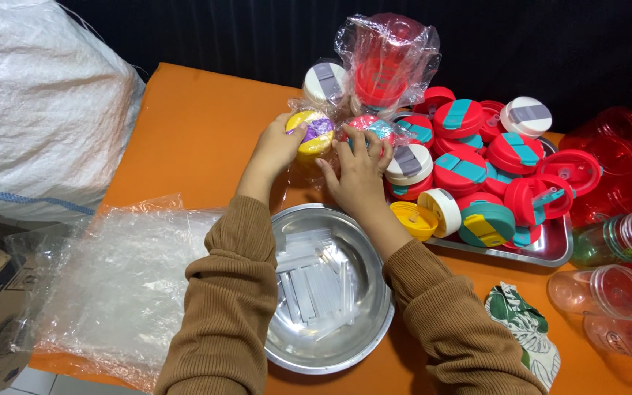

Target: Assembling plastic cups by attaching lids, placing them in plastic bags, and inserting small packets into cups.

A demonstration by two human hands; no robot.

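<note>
My left hand point(278, 148) grips a yellow lid with a purple flap point(313, 133), wrapped in clear plastic, at the far middle of the orange table point(184, 139). My right hand point(360, 172) rests on a red lid with a teal flap point(371, 128), also in clear plastic, right beside the yellow one. Both hands sit just beyond a round steel bowl point(328, 289) that holds several small clear packets.
A steel tray point(550, 252) at the right is piled with several red, teal, white and yellow lids. A bagged red lid point(385, 62) stands behind. Clear plastic cups point(616, 292) lie at the right edge, clear bags point(111, 285) at the left, a white sack point(38, 102) far left.
</note>
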